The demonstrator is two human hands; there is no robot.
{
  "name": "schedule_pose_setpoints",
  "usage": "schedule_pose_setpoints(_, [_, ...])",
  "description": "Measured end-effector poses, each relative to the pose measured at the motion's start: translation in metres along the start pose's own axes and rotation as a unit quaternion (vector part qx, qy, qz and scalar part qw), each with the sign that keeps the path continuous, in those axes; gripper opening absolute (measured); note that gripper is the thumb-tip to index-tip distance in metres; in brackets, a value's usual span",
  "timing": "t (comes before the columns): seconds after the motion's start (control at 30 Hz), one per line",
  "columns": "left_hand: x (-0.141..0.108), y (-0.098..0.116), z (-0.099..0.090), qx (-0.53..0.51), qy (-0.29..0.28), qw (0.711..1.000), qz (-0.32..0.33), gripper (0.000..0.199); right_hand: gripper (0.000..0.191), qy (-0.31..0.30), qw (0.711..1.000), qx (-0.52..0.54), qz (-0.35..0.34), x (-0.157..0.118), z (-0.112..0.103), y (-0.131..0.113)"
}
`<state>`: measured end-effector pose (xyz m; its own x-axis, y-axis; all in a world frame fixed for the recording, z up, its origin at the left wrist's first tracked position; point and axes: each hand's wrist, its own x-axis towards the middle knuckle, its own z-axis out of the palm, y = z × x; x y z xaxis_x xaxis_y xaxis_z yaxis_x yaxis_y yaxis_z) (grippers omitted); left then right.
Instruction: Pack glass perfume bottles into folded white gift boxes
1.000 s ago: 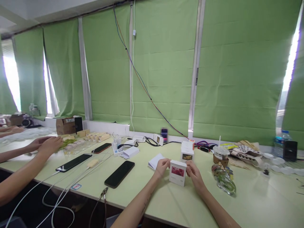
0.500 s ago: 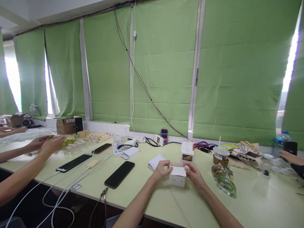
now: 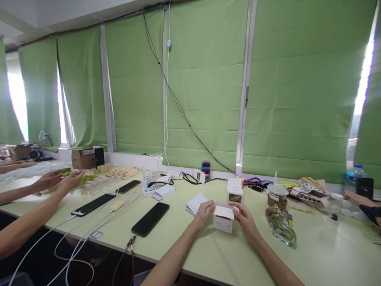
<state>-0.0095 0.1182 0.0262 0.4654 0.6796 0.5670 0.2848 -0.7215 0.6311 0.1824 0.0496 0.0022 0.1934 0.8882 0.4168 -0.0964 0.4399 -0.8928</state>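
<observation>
No text, brand or number can be read. The white box carries faint lines of print on its front, too small to make out. The stacked boxes bear tiny marks. A sticker at the table edge shows red marks inside a blue border, also illegible. Print on the cup and the label on the carton are too small to read.

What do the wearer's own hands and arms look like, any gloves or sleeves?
Left hand and right hand: both bare, no gloves, no rings or watch visible. No sleeves on the visible forearms. There seems to be a faint mark on the left one, too indistinct to read.
</observation>
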Motion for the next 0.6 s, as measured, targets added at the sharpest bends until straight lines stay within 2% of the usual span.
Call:
schedule_pose_setpoints(0.1, [0.003,-0.004,-0.006,0.061,0.081,0.993,-0.059,0.047,0.037,0.040,0.998,-0.030,-0.025,-0.004,-0.003,-0.009])
schedule_pose_setpoints(0.17, [0.005,-0.009,-0.013,0.118,0.134,0.977,-0.118,0.033,0.034,0.065,0.996,-0.044,-0.041,-0.006,-0.005,-0.016])
schedule_pose_setpoints(0.23, [0.007,-0.016,-0.018,0.176,0.164,0.954,-0.179,0.021,0.032,0.084,0.993,-0.054,-0.055,-0.007,-0.006,-0.021])
schedule_pose_setpoints(0.27, [0.008,-0.020,-0.019,0.202,0.167,0.943,-0.206,0.022,0.032,0.092,0.992,-0.059,-0.062,-0.008,-0.006,-0.022])
schedule_pose_setpoints(0.33, [0.008,-0.027,-0.019,0.250,0.154,0.924,-0.246,0.031,0.034,0.106,0.989,-0.069,-0.072,-0.008,-0.005,-0.023])
schedule_pose_setpoints(0.47, [0.006,-0.033,-0.018,0.321,0.092,0.898,-0.287,0.047,0.042,0.144,0.982,-0.090,-0.084,-0.008,-0.003,-0.019])
schedule_pose_setpoints(0.6, [0.004,-0.030,-0.022,0.351,0.049,0.880,-0.316,0.045,0.044,0.185,0.972,-0.106,-0.094,-0.005,-0.004,-0.014])
